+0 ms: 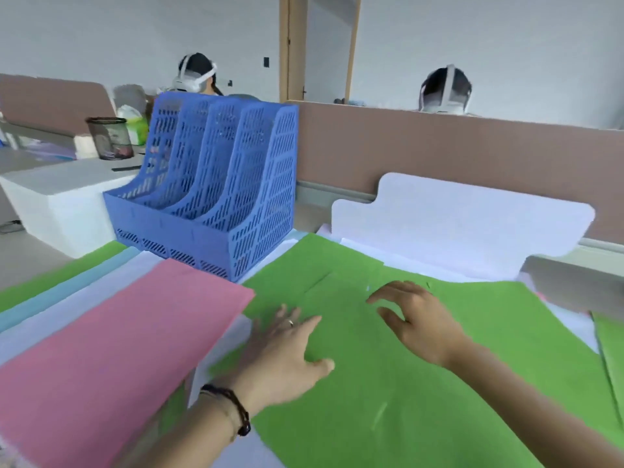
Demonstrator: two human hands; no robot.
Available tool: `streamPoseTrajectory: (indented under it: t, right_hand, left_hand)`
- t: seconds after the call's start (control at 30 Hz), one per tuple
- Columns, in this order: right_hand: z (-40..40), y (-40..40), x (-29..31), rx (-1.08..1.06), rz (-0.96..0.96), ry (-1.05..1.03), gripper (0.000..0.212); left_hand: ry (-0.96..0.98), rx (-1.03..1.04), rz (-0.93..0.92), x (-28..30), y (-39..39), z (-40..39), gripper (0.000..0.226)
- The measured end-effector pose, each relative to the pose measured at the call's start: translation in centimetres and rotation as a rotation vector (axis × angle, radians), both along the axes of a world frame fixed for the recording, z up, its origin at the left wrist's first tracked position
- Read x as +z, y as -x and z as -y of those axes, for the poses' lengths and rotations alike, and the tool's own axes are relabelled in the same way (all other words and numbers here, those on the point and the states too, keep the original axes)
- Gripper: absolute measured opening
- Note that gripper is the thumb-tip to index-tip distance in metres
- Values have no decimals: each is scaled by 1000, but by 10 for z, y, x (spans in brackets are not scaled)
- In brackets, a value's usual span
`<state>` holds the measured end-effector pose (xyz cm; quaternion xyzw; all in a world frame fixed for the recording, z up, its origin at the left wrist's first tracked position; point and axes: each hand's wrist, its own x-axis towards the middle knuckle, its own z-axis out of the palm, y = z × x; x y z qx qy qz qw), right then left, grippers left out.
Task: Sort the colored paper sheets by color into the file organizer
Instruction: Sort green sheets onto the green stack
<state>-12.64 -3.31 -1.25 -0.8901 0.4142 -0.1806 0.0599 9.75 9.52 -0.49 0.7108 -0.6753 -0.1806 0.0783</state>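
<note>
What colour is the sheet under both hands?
Green sheet, clearest in the head view.

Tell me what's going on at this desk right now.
A person is sorting coloured paper. Both hands are over a large green sheet: the left hand lies flat with fingers spread, the right hand hovers with fingers loosely curled. A pink sheet lies to the left. The blue file organizer behind looks empty.

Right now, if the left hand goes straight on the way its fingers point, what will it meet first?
Probably the blue file organizer. The left hand lies flat on the green sheet, fingers pointing up-table toward it; depth is uncertain.
</note>
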Motion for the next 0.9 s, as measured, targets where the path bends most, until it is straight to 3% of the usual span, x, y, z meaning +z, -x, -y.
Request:
streamPoseTrajectory:
  t: [0.17,0.37,0.5,0.63,0.77,0.9]
  right_hand:
    - [-15,95,2,-222,-145,-112,37]
    - [-35,147,2,-541,-279,-303,57]
    - [-41,146,1,-564,-358,-361,77]
    - [-37,152,1,-544,-393,-360,105]
    - [-31,154,-4,-558,-406,-314,106]
    - [-24,147,-8,-595,-403,-258,100]
  left_hand:
    - [-97,-130,83,-16,38,31,83]
    - [-81,-70,183,-28,70,59,85]
    - [-95,-9,170,-24,82,67,96]
    - [26,79,107,-13,62,81,100]
    - [-76,177,161,-16,30,91,112]
    - [-101,48,78,-17,45,74,104]
